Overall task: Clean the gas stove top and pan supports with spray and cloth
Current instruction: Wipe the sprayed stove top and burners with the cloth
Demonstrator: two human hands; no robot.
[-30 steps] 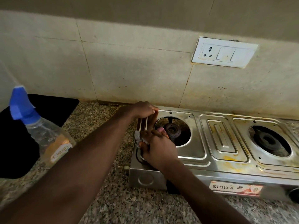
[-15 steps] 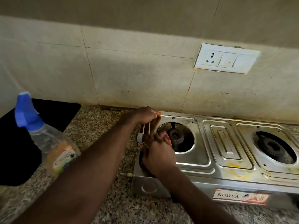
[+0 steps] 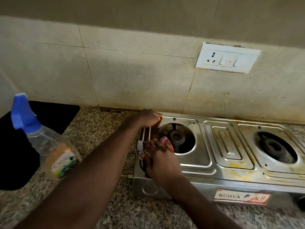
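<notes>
The stainless two-burner gas stove (image 3: 198, 172) sits on the speckled granite table (image 3: 99, 129), its back edge against the wall; its right end runs out of view. Most of the cloth (image 3: 140, 145) is hidden under the right hand (image 3: 160, 160). Only a white checked corner shows at the stove's left rim, with pink and orange folds beside the left burner (image 3: 177, 139). A thin dark curved piece shows under that hand at the stove's front-left corner; what it is cannot be made out. No pan support sits over either burner opening, and the right burner (image 3: 274, 148) lies bare in its well. A dark knob (image 3: 301, 201) is cut off at the frame's right edge.

The right hand's fingers (image 3: 153, 143) are bent over the bunched cloth, gripping it and pressing it onto the stove top's left edge. The left hand (image 3: 149, 119) is at the back-left corner, its fingers (image 3: 156, 117) clenched over the stove's rim there.

Yellowish stains mark the steel between and in front of the burners, and a worn label (image 3: 241, 196) on the front reads SURYA. A clear spray bottle (image 3: 49, 146) with a blue trigger head stands on the table, well to the left, beside a black mat (image 3: 14, 146). Behind rise stained beige wall tiles (image 3: 132, 80) with a white switch-and-socket plate (image 3: 227, 57).
</notes>
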